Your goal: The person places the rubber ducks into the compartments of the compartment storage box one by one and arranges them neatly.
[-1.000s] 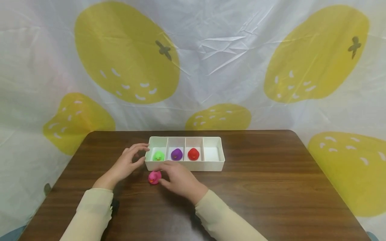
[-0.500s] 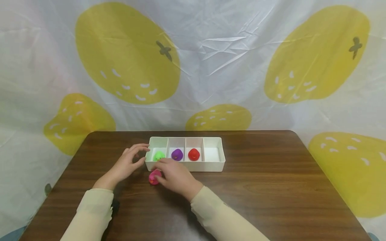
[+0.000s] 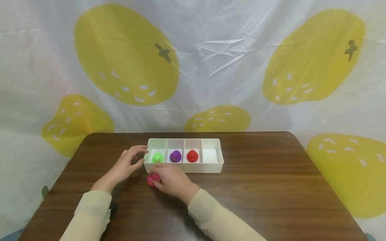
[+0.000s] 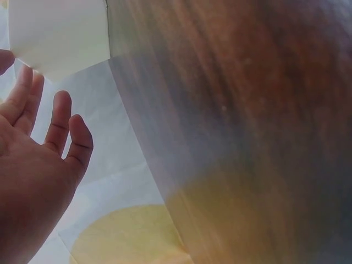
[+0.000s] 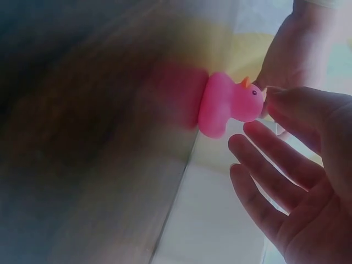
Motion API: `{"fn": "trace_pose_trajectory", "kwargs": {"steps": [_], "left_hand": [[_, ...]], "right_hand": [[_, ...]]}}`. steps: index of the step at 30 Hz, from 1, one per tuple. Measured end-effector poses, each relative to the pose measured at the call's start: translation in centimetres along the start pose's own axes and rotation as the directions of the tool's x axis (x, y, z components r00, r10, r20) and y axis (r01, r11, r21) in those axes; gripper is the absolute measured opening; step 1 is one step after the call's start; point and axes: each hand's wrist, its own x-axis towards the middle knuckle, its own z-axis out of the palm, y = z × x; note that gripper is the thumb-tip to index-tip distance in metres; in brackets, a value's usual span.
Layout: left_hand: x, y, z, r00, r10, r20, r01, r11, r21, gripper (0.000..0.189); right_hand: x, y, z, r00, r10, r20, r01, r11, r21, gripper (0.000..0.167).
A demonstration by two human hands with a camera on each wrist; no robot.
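Observation:
A white tray (image 3: 193, 168) with a row of compartments stands on the table. In the head view my left hand (image 3: 124, 166) is at its left end, fingers spread loosely; the left wrist view shows the fingertips (image 4: 63, 102) near the tray's end wall (image 4: 60, 38). In front of the tray sits a pink rubber duck (image 3: 153, 180), partly covered by my right hand (image 3: 173, 179). Thumb and forefinger pinch the duck (image 5: 214, 104) at its head in the right wrist view, the other fingers extended. Green (image 3: 157, 158), purple (image 3: 175, 156) and red (image 3: 192, 156) ducks each occupy a compartment.
The rightmost compartment (image 3: 210, 155) shows a bare white floor. Under everything lies a dark brown wooden table (image 3: 271, 187). A white cloth (image 3: 220, 83) with yellow fruit prints hangs behind the table's far edge.
My right hand has moved a little left and closed its fingers over the pink duck, hiding more of it. The left hand stays by the tray.

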Motion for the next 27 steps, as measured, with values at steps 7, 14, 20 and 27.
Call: {"fn": "trace_pose_trajectory", "kwargs": {"steps": [7,14,20,27], "left_hand": [[-0.14,-0.05,0.00,1.000,0.012,0.000,-0.012,1.000,0.005,0.032],[-0.34,0.00,-0.12,0.998,0.048,-0.027,-0.048,0.999,0.004,0.031],[-0.33,-0.01,-0.32,0.999,0.043,-0.023,-0.044,0.999,-0.006,0.031],[-0.32,-0.06,-0.12,0.998,0.055,-0.023,-0.055,0.998,-0.002,0.031]], "right_hand": [[0.06,-0.08,0.33,1.000,0.003,0.010,-0.003,1.000,0.007,0.016],[0.41,-0.18,0.47,1.000,0.007,0.020,-0.007,1.000,-0.013,0.017],[0.79,-0.33,0.65,1.000,-0.016,0.015,0.017,1.000,-0.018,0.018],[0.71,-0.46,0.64,1.000,-0.004,0.016,0.004,1.000,-0.028,0.015]]}}
